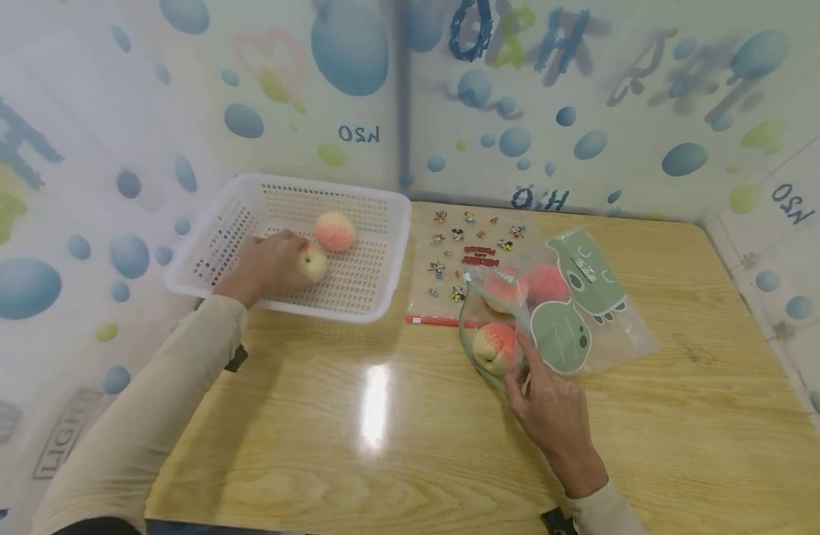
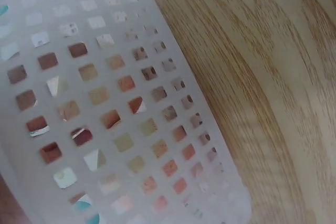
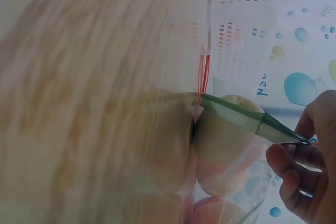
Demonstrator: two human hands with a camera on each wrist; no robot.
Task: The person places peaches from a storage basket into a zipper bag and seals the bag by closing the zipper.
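Inside the white plastic basket, my left hand grips a pale yellow and pink peach. Another peach lies just behind it in the basket. My right hand pinches the green-edged mouth of a clear zip bag printed with a green cartoon animal. One peach sits at the bag's mouth beside my right fingers, and two more peaches lie deeper inside. From the right wrist, thumb and fingers show on the green zip edge. The basket's holed wall hides my left fingers from the left wrist view.
A flat zip bag with small cartoon figures and a red zip lies between basket and green bag, partly under the latter. The wooden table meets a patterned wall behind, close to the basket's far side.
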